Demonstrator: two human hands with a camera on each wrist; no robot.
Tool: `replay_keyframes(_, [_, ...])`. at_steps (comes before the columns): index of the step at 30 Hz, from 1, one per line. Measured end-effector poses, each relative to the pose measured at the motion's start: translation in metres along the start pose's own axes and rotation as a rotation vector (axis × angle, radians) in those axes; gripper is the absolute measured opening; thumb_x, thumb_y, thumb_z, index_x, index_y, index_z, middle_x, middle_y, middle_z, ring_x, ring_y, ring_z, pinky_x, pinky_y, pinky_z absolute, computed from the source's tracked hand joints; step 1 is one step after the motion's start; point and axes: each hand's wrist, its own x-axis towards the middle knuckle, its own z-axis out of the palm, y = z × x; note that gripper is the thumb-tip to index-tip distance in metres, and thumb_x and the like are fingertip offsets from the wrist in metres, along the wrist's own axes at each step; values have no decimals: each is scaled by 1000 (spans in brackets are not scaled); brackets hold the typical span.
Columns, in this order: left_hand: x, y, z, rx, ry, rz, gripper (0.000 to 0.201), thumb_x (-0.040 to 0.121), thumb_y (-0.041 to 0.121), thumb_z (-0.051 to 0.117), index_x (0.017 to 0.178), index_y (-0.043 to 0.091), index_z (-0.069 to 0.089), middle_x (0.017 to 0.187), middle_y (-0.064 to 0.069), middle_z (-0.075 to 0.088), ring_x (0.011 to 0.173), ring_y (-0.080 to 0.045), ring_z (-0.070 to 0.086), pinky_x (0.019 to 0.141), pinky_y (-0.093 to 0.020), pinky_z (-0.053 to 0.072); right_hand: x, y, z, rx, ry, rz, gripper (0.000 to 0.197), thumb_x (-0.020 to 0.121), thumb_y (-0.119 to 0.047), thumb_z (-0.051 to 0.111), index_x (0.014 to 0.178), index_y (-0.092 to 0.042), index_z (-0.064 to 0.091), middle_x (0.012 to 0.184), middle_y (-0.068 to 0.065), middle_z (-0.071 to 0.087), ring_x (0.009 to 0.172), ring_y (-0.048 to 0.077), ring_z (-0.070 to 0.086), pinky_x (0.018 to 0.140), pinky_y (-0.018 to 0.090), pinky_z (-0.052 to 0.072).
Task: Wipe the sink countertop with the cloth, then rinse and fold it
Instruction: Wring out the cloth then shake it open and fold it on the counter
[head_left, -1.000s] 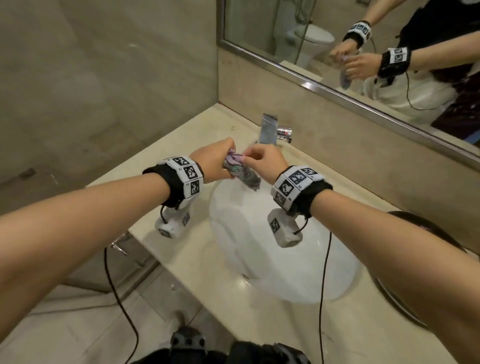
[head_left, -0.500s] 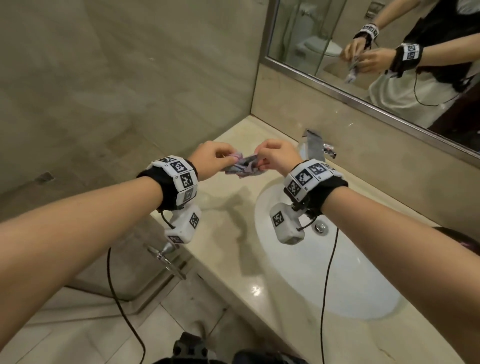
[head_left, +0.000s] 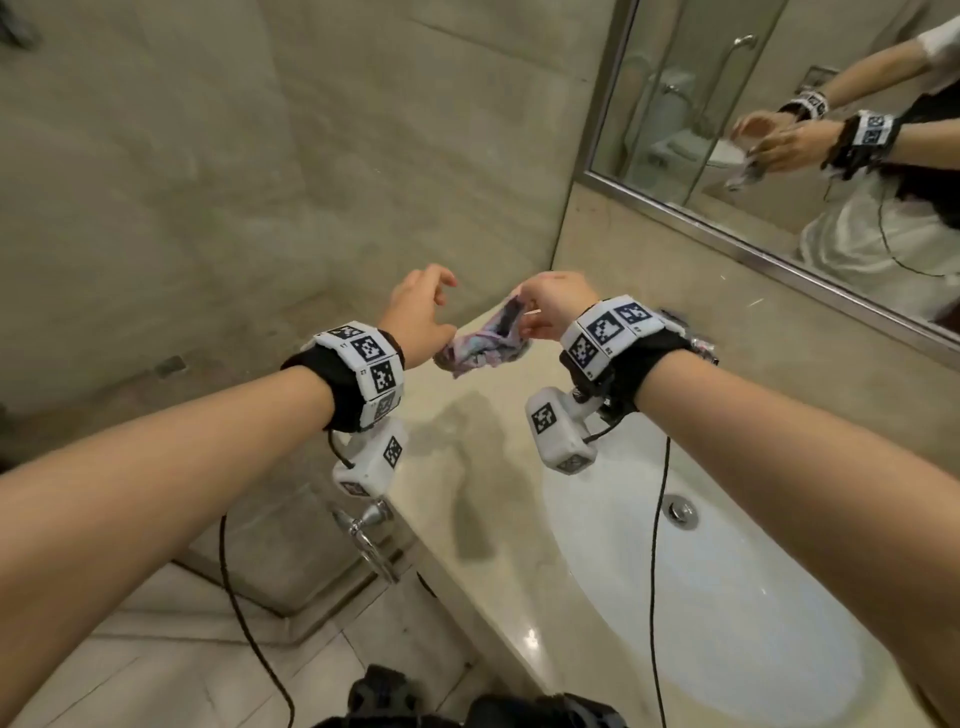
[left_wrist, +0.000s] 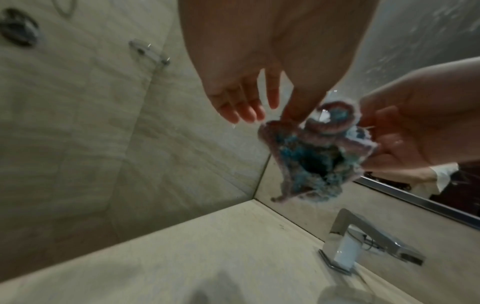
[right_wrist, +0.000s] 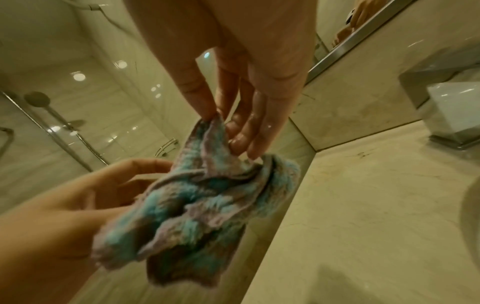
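A crumpled blue and lilac cloth (head_left: 483, 345) hangs in the air over the left end of the beige countertop (head_left: 467, 493). My right hand (head_left: 527, 312) pinches its upper edge between thumb and forefinger; the right wrist view shows that pinch (right_wrist: 217, 120), with the other fingers (right_wrist: 244, 142) lying on the cloth (right_wrist: 197, 201). My left hand (head_left: 449, 306) is spread beside it, with only the thumb against the cloth's lower left edge. In the left wrist view its fingers (left_wrist: 241, 111) hang straight beside the cloth (left_wrist: 311, 160).
The white oval basin (head_left: 727, 597) with its drain (head_left: 680, 512) is set into the counter on the right. A chrome faucet (left_wrist: 363, 240) stands at the back wall under the mirror (head_left: 779, 130). A chrome fitting (head_left: 369, 535) sticks out below the counter's left edge. Tiled wall on the left.
Both hands have carried the cloth left, from over the basin to over the counter's left end. My left hand has let go and spread its fingers; the cloth has loosened.
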Motion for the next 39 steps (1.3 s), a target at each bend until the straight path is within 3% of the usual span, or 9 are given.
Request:
replay_keyframes(4, [-8, 11, -5, -38, -19, 26, 16, 85, 13, 60, 99, 7, 64, 96, -8, 62, 83, -15, 52, 77, -22, 40, 4, -13, 7, -43, -11, -41, 26, 84, 0, 52, 65, -17, 55, 71, 3, 56, 70, 23, 59, 72, 36, 55])
replay_keyframes(7, [-15, 17, -4, -275, -108, -46, 23, 89, 26, 59, 95, 5, 65, 92, -12, 69, 83, -18, 60, 81, -30, 48, 7, -21, 17, -147, 46, -131, 35, 81, 2, 49, 58, -21, 62, 64, 1, 61, 75, 27, 64, 75, 37, 56])
replay_keyframes(12, [-15, 23, -2, -462, -189, -167, 12, 88, 28, 61, 81, 19, 56, 74, 1, 62, 66, -11, 58, 64, -22, 44, -3, -29, 22, -354, 123, -323, 21, 89, -14, 54, 99, -11, 71, 98, 9, 70, 87, 23, 61, 84, 30, 50])
replay_keyframes(16, [-16, 24, -3, -478, -211, -183, 8, 87, 20, 63, 88, 18, 55, 80, -1, 64, 65, -5, 62, 60, -17, 45, -5, -33, 22, -394, 133, -376, 21, 90, -13, 52, 100, -9, 70, 105, 13, 70, 101, 28, 63, 84, 30, 49])
replay_keyframes(21, [-15, 34, -3, -571, -233, -211, 25, 89, 30, 58, 105, 12, 51, 86, 2, 62, 78, -13, 59, 69, -26, 43, -4, -39, 19, -454, 144, -407, 18, 89, -17, 55, 98, -10, 69, 90, 7, 65, 101, 26, 63, 77, 24, 44])
replay_keyframes(27, [-8, 36, -1, -150, -80, -138, 9, 82, 5, 57, 91, 6, 57, 85, -10, 55, 79, -20, 49, 59, -27, 36, -1, -42, 13, -589, 153, -442, 24, 93, -24, 51, 103, -8, 65, 111, 14, 66, 105, 30, 60, 85, 29, 45])
replay_keyframes(30, [-5, 26, -9, 10, -16, -203, 8, 81, 5, 53, 83, 12, 56, 83, -14, 56, 78, -25, 50, 66, -28, 38, 1, -42, 3, -642, 149, -426, 25, 95, -22, 48, 104, -5, 63, 112, 17, 65, 105, 30, 58, 80, 27, 41])
replay_keyframes(34, [-6, 13, -21, 87, 40, -236, 23, 84, 5, 50, 100, 10, 67, 102, -15, 69, 98, -31, 60, 79, -29, 45, 4, -34, -8, -710, 147, -385, 26, 96, -19, 45, 105, -2, 62, 112, 19, 64, 105, 32, 58, 81, 29, 42])
replay_keyframes(39, [12, 18, -39, -28, 180, -218, 20, 89, 7, 49, 104, 7, 62, 110, -16, 66, 103, -31, 60, 81, -31, 45, 5, -31, -20, -624, 271, -452, 27, 99, -21, 37, 106, -2, 54, 108, 20, 62, 96, 32, 55, 75, 32, 38])
